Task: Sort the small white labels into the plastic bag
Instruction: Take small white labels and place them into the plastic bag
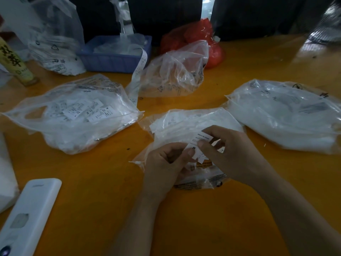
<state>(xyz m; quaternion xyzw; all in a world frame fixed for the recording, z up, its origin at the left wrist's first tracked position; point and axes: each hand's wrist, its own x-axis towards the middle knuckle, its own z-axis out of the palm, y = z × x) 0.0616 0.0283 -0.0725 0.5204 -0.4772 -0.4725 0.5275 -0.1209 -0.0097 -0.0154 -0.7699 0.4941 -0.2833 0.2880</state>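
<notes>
1. Right now, head view: left hand [164,161] and right hand [228,150] both pinch a small white printed label [198,146], held just above a clear plastic bag [186,124] at centre of the orange surface [184,218].
2. More small white labels [83,109] sit inside a 2nd clear bag [55,133] to the left; a 3rd clear bag w/ white contents [287,117] lies to the right.
3. Back: blue plastic basket [112,60], red plastic bag [203,34], crumpled clear bag [175,71].
4. Near left: white rectangular device [31,209].

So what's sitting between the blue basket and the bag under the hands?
In the head view, a crumpled clear bag and a paper strip hanging from the blue basket, then bare table before the near bag.
</notes>
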